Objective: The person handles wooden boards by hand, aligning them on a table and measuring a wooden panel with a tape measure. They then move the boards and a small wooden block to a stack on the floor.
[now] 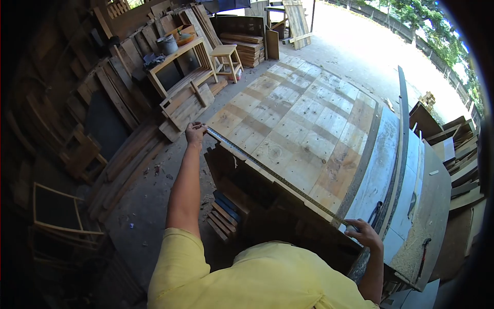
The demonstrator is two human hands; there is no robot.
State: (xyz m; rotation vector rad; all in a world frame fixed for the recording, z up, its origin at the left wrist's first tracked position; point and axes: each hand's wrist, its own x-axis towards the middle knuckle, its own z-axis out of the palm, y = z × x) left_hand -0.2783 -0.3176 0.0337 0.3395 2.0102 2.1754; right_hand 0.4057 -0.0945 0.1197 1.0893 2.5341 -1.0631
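Note:
A tape measure (pixel 278 178) is stretched along the near edge of a wide wooden tabletop (pixel 303 121) made of square boards. At the left corner, my left hand (pixel 195 134) pinches the end of its blade. Over by the right end of that edge, my right hand (pixel 366 234) is closed around the tape's case (pixel 351 228), which my fingers partly cover. Just beyond my right hand, a dark-handled tool (pixel 377 210) lies on the bluish strip of the bench.
A long dark bar (pixel 403 103) and a red-handled tool (pixel 424 257) lie on the right side. Scrap boards (pixel 465 170) are piled beyond. At the back left stand a wooden stool (pixel 225 53) and a shelf bench (pixel 180 54). Wood pieces (pixel 222 219) lie under the table.

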